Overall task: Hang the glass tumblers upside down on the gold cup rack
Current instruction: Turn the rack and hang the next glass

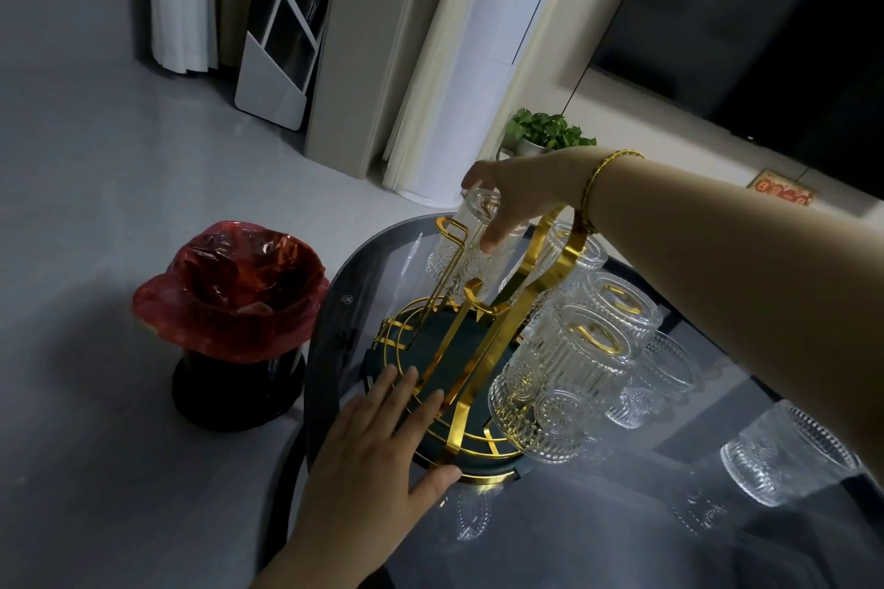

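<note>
At the left of the frame a bin lined with a red bag [229, 297] is seen on the floor, its contents not discernible. Low in the centre the left hand [378, 440] is laid flat, fingers spread, on the rim of the gold cup rack [478, 340], while above centre a ribbed glass tumbler [471, 230] is clamped in the right hand [512, 196] and held inverted over a far prong. Several tumblers [574, 359] are already hung at the right, one prong [452, 232] is bare, and an upright tumbler [789, 454] is left on the glass table [622, 540] at lower right.
</note>
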`<state>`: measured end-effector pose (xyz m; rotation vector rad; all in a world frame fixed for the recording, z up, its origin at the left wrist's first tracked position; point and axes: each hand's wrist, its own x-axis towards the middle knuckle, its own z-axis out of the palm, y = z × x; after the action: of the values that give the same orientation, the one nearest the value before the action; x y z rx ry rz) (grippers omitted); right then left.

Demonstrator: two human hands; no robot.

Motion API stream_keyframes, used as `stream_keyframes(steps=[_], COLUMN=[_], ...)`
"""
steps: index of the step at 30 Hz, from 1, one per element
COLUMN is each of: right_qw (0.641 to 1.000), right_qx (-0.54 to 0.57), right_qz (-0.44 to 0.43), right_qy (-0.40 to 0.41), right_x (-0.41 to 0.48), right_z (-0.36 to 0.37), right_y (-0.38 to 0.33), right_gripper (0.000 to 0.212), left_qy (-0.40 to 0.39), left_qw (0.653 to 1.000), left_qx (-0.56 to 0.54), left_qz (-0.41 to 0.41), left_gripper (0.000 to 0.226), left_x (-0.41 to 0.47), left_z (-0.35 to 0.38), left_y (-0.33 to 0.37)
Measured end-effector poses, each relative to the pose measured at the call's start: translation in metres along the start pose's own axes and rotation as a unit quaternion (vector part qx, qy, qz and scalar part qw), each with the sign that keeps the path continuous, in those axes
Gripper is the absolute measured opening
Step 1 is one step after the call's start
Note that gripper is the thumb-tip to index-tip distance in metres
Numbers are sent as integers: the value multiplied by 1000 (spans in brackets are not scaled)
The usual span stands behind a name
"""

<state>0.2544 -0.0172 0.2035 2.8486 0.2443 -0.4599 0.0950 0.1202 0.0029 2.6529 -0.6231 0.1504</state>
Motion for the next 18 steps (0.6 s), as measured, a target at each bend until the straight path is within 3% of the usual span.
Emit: stream_keyframes(steps=[5, 9, 14, 18], right_qw=[992, 963, 885, 769], right_qx=[108, 179, 337, 475], right_qz=[-1, 32, 68, 64], right_qy=[61, 199, 315, 424], right_x=[-23, -71, -157, -224], right_z=[-11, -20, 16, 83], right_y=[5, 35, 83, 112], right_gripper=[80, 64, 52, 35], left_qy=[40, 57, 111, 90], left_qw=[999, 997, 978, 970], left_qx=[-2, -29, -101, -79], left_qz=[15, 53, 142, 213], left_gripper=[57, 51, 68, 72], left_x=[-6, -21, -38, -42], left_z=[-4, -7, -9, 9], left_y=[3, 17, 64, 101])
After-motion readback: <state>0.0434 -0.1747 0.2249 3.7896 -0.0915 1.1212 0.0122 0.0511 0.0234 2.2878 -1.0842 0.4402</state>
